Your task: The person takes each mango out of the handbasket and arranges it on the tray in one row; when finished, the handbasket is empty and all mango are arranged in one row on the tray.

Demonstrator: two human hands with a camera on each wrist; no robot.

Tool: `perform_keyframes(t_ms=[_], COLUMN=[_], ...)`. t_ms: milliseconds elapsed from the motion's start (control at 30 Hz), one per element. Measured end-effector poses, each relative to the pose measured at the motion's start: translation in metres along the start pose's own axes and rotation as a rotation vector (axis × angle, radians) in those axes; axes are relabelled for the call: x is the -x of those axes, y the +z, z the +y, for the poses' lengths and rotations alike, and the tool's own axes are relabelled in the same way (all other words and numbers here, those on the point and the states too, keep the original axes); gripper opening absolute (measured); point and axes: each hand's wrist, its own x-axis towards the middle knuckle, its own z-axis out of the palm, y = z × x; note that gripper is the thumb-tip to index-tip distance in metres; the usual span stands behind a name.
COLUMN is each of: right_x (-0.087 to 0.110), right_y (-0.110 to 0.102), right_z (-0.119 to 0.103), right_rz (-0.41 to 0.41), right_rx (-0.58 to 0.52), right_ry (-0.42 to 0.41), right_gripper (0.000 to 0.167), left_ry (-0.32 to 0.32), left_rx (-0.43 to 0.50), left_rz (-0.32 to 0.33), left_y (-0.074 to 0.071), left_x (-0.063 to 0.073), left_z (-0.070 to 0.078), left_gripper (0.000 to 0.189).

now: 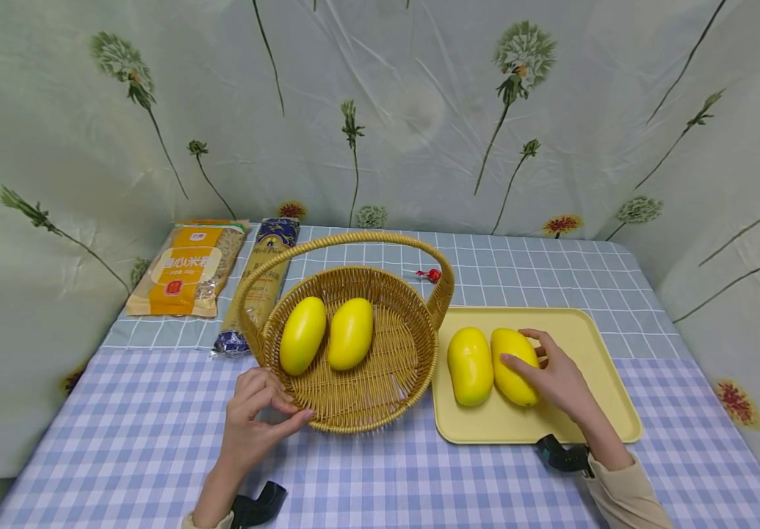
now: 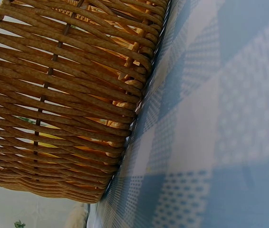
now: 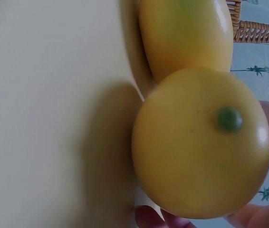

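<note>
My left hand [image 1: 257, 415] holds the near left rim of a round wicker basket [image 1: 371, 420] with a tall arched handle. Two yellow mangoes lie inside it, one mango [image 1: 303, 336] at the left and the other mango [image 1: 351, 333] by the middle. In the left wrist view the woven wall [image 2: 58, 90] fills much of the picture. Over on the yellow tray [image 1: 591, 397], my right hand [image 1: 556, 376] grips a mango [image 1: 514, 360], thumb and fingers on opposite sides. Beside it on the tray is another mango [image 1: 470, 367]; in the right wrist view the gripped mango [image 3: 196, 147] shows its green stem end.
Behind the basket, at the left, lie an orange-labelled food bag [image 1: 184, 272] and a long pasta packet [image 1: 262, 283]. A small red wrapped candy [image 1: 431, 275] sits behind the handle's right side. The checked tablecloth [image 1: 366, 485] meets a flowered curtain [image 1: 413, 147] at the back.
</note>
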Motion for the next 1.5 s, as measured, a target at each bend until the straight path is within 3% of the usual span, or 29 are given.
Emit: perform_keyframes(t_ms=[400,667,867,1100,1267,1500], right_x=[0.003,0.009,0.011,0.013,0.015,0.016], right_y=[-0.001,0.001,0.004,0.010,0.016,0.027], right_z=[0.000,0.000,0.000,-0.018,-0.041,-0.074], right_rz=[0.021,0.163,0.309,0.439,0.449,0.395], right_rx=[0.045,0.050,0.015,-0.018,-0.026,-0.021], right_ry=[0.012,-0.031,-0.156,-0.386,-0.533,-0.620], right_gripper=[0.078,0.069,0.053,0.029,0.022,0.018], left_ry=[0.002,0.010,0.010,0.000,-0.002,-0.001], left_rx=[-0.001,-0.004,-0.002,-0.007,-0.009,-0.008], left_rz=[0.003,0.004,0.003,-0.004,-0.005,-0.007], left_y=[-0.001,0.000,0.000,0.000,-0.001,-0.001], left_x=[0.001,0.001,0.000,0.000,0.000,0.000], left_z=[0.000,-0.001,-0.001,-0.001,0.000,0.000], left_gripper=[0.034,0.036,0.035,0.035,0.035,0.035])
